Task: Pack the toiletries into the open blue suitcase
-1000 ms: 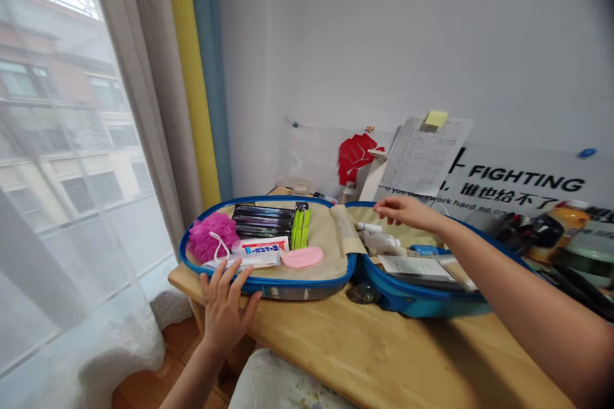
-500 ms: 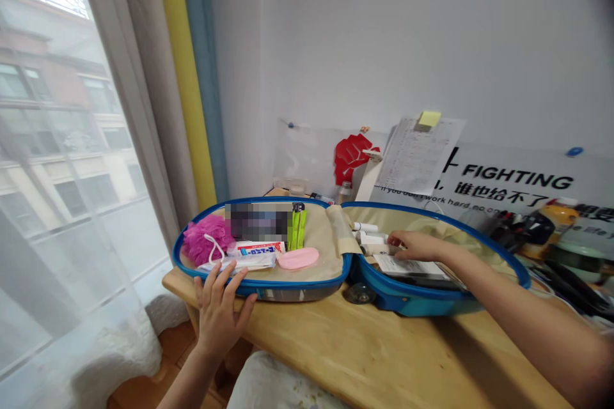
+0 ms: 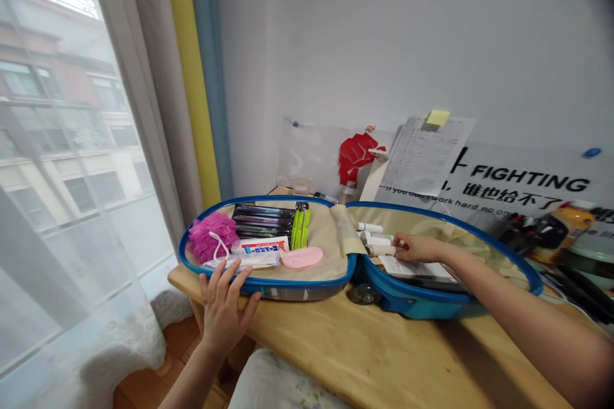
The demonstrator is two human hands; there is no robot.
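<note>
From here, I'm seeing open air running above the blue suitcase (image 3: 412, 304), with only a low beige flap (image 3: 346, 230) lying between its halves. Bare lining (image 3: 322, 220) is leaving room between that flap and the green packets (image 3: 300, 228). The left hand (image 3: 226, 310) is blocking part of the near rim (image 3: 297, 286), the right hand (image 3: 416, 248) and its forearm (image 3: 484, 278) are spanning the other half, and the wall (image 3: 384, 45) is closing off the back.

Home room: curtains (image 3: 148, 57), wooden desk (image 3: 369, 358)
</note>
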